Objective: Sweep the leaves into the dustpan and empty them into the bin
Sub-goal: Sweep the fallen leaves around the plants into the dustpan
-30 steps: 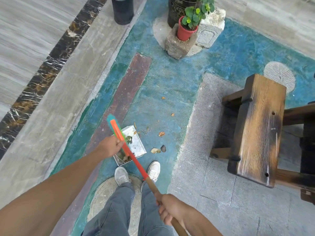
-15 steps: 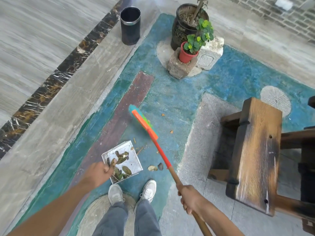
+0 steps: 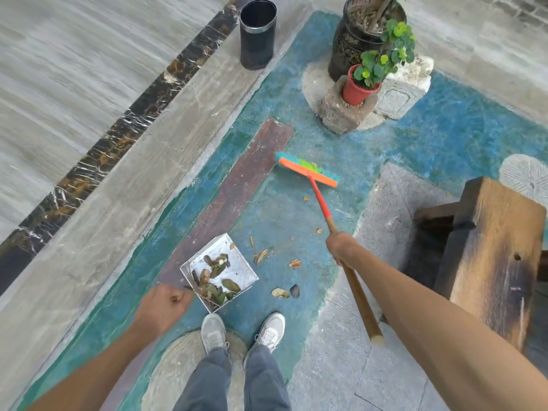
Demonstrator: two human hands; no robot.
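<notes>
Metal dustpan (image 3: 237,271): lay on the floor before our feet, holding a heap of leaves (image 3: 215,277).
Left hand (image 3: 163,310): curled at its near corner; whether this grip held it, we couldn't tell.
Right hand (image 3: 345,252): grip closed round the broom (image 3: 308,170) handle.
Loose leaves (image 3: 280,293): lay beside the pan.
Risk: a hard stroke might have scattered them or nudged the pan.
Bin (image 3: 257,34): stood well apart; contents unseen.

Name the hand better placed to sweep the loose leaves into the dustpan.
Right hand: it grips the broom, whose head sits beyond the loose leaves. The left hand holds the dustpan.
</notes>
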